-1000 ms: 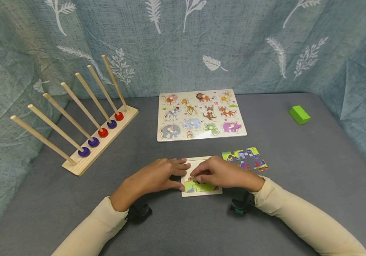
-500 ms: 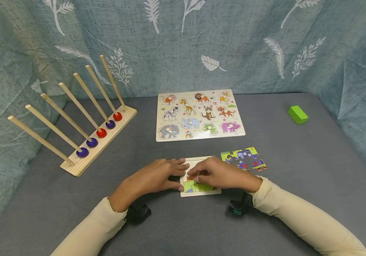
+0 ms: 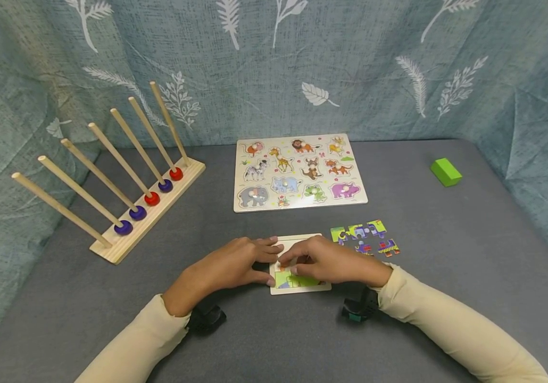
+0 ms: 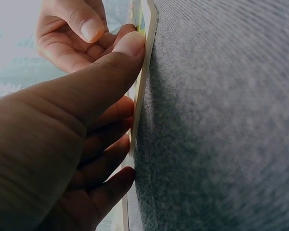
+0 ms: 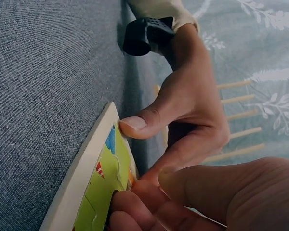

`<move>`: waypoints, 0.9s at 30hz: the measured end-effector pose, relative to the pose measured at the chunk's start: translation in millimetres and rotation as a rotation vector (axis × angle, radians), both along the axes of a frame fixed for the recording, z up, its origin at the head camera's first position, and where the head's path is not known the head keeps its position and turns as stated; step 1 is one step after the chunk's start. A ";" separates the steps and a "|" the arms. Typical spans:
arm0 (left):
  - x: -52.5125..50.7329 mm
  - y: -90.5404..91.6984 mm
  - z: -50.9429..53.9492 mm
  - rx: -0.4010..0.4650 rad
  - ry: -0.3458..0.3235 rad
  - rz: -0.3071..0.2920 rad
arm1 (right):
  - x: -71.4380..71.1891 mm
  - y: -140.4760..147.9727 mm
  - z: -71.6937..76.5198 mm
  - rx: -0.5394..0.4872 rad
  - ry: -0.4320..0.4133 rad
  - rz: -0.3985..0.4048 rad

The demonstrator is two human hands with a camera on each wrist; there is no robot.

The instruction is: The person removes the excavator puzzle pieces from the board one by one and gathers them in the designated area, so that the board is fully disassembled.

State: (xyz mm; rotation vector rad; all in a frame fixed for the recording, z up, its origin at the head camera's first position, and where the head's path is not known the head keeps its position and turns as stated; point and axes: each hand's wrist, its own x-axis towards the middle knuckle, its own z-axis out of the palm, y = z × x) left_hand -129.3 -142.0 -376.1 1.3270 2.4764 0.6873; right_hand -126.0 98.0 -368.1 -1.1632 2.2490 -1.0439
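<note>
A small jigsaw tray (image 3: 301, 291) with a pale wooden rim lies in front of me, with joined green pieces (image 3: 306, 281) along its near side. My left hand (image 3: 231, 266) rests at the tray's left edge, the thumb at the near corner and the fingers spread higher up. Over the tray, my right hand (image 3: 329, 260) has bent fingers on a puzzle piece (image 3: 283, 267) with an orange patch, holding it down beside the green ones. In the right wrist view the right thumb (image 5: 183, 185) stands above those fingertips, which partly hide the piece.
Several loose jigsaw pieces (image 3: 360, 231) lie right of the tray. Behind it is an animal peg puzzle (image 3: 298, 205). A peg stand (image 3: 125, 250) with red and purple beads stands on the left, a green block (image 3: 446, 172) at the far right. A curtain (image 3: 274, 90) hangs behind.
My right index fingertip has slid slightly left over the tray, and the gap between it and the thumb has widened. The left hand keeps its place on the tray. The view has shifted a little.
</note>
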 end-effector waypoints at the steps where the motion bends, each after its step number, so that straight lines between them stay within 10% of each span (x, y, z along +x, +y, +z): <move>1: -0.2 0.2 0.1 0.002 -0.002 -0.001 | -0.1 0.3 -0.4 -0.004 -0.003 0.000; 27: -0.9 1.1 2.1 0.007 -0.022 0.008 | 2.0 -9.2 -1.9 -0.061 0.068 -0.053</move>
